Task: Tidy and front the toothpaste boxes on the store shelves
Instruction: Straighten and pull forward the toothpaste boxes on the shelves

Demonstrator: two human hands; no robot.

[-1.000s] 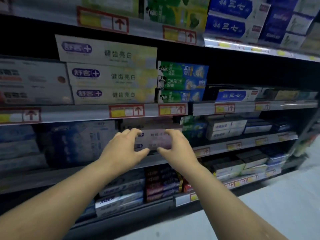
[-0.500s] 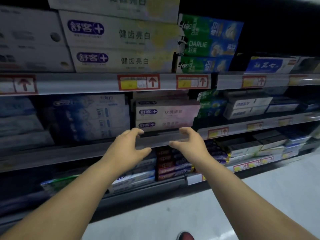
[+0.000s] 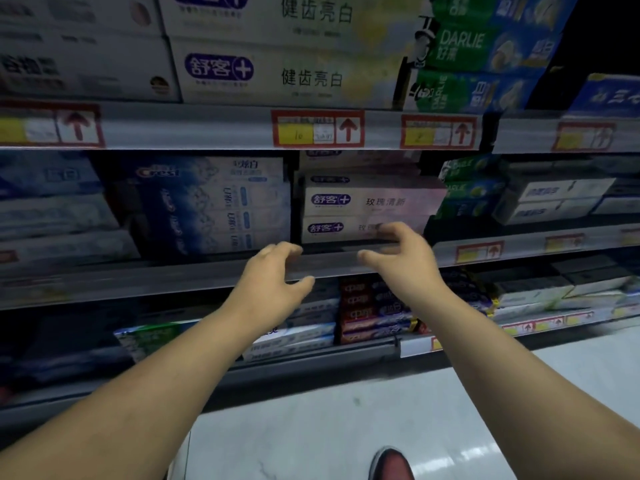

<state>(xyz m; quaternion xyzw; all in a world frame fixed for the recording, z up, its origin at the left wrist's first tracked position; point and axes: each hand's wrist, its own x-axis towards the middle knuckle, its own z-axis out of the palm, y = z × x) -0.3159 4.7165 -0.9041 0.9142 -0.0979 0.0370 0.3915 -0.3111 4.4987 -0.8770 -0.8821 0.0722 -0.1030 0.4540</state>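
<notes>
The white boxes (image 3: 287, 76) on the upper shelf carry a purple badge reading 舒客+ and the words 健齿亮白. Beside them, the green boxes (image 3: 464, 46) read DARLIE with 好来 beneath. One shelf down, the blue boxes (image 3: 207, 202) show the name Crest, and the pink-white boxes (image 3: 370, 201) bear 舒客+ and 玫瑰清新. A red-framed price tag (image 3: 317, 129) on the shelf rail (image 3: 194, 128) has a handwritten 10 on yellow beside a red up arrow; the other tags are too blurred to read

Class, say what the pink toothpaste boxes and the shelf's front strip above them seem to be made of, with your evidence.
The pink toothpaste boxes look like printed card with a smooth finish: sharp folded edges, flat printed faces. The front strip is probably grey plastic or painted metal, slightly glossy: it shows a soft sheen and holds price labels.
</notes>
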